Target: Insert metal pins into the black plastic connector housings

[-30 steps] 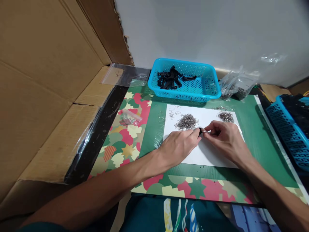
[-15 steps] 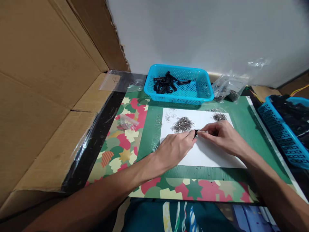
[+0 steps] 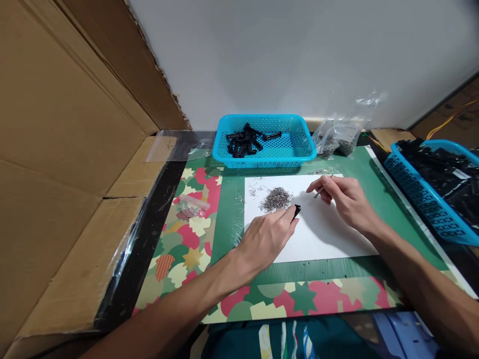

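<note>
My left hand (image 3: 267,234) is closed on a small black plastic part (image 3: 297,211), whose end sticks out past the thumb and forefinger. It hovers over the white sheet (image 3: 318,244), just below a pile of tiny metal pieces (image 3: 277,199). Further right, my right hand (image 3: 346,199) grips a thin metal tool (image 3: 318,192), its tip pointing down and left. The rest of this tool is mostly behind the fingers, so I cannot tell whether it is tweezers or a rod. A gap separates the tool from the black part.
Behind the sheet stands a blue basket (image 3: 264,164) with several black plastic parts (image 3: 245,142). Another blue basket (image 3: 430,199), full of black parts, is at the right. Clear bags (image 3: 337,139) lean by the wall. A cardboard box (image 3: 60,199) borders the left.
My right hand has drawn back from the black part, and its tool now points down. My left hand still holds the part. The camera view has shifted a little.
</note>
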`<state>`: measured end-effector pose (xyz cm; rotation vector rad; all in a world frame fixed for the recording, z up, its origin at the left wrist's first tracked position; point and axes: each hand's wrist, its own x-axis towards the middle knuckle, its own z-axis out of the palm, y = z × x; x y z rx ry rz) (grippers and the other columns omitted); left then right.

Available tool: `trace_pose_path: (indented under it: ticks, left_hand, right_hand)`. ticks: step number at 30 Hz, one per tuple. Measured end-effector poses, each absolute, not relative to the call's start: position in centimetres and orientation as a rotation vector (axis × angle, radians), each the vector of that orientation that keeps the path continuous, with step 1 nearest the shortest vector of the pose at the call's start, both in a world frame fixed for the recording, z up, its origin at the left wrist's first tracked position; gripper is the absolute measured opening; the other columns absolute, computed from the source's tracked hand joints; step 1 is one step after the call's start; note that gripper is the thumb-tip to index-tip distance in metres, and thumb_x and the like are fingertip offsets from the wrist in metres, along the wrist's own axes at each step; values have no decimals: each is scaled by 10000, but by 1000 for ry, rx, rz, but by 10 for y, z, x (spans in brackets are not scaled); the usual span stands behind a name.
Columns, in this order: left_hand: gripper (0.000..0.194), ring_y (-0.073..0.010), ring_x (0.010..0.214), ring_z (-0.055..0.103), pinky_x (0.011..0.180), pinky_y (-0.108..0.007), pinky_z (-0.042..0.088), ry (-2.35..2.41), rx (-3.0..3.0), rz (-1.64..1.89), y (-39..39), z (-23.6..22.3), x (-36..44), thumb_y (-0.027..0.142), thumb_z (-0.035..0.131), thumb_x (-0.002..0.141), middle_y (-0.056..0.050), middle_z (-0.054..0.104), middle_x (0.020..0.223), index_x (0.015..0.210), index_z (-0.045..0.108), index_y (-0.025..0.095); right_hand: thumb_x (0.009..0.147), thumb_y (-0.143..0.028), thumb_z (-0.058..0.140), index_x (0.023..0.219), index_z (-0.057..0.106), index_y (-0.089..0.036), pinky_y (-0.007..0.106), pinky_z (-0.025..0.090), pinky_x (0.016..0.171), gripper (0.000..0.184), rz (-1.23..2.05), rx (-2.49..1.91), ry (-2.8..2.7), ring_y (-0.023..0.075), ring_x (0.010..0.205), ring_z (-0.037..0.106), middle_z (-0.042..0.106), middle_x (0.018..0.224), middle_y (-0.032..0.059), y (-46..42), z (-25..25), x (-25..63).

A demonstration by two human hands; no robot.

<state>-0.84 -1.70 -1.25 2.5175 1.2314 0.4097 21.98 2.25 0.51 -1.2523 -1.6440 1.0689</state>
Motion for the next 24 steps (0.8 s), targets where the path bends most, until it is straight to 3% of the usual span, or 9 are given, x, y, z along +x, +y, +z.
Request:
trace_pose_path:
  ticks: [3,7,10,16,24]
  left_hand:
    - [351,-189,800,719,633,-298,564,1258,2494,429,-17,-13,-8,295,471,1093,-47,720,972,1388,606,162]
    - [345,-186,797,705,622,-291,542,1285,2440,447,-18,-13,-9,296,475,1088,-54,700,994,1379,616,174]
    - [345,-182,782,692,619,-287,528,1298,2414,430,-18,-11,-9,297,495,1078,-42,675,978,1384,612,189]
    - [348,-185,778,693,611,-280,522,1292,2453,377,-18,-10,-9,276,467,1088,-35,667,957,1404,578,179]
    - [338,-187,806,721,628,-275,550,1294,2495,322,-17,-7,-6,275,461,1097,-55,713,981,1391,584,163]
  right_hand:
    - [1004,-631,541,849,700,-190,292,441,484,494,1648,-1153,-1256,124,464,454,511,587,-23,26,2,218]
    - [899,-529,760,889,697,-175,302,545,598,359,1883,-1042,-1080,121,547,546,606,669,-5,31,2,219]
    - [867,-406,828,953,692,-184,293,554,699,274,1779,-1031,-1228,133,660,608,636,740,-2,31,2,223]
    - [1000,-450,651,957,663,-179,330,536,749,275,1349,-1177,-1666,182,761,671,689,859,53,26,-6,226]
    - [1006,-382,637,920,697,-194,301,496,648,215,936,-1308,-1935,181,713,680,753,828,47,11,-3,212]
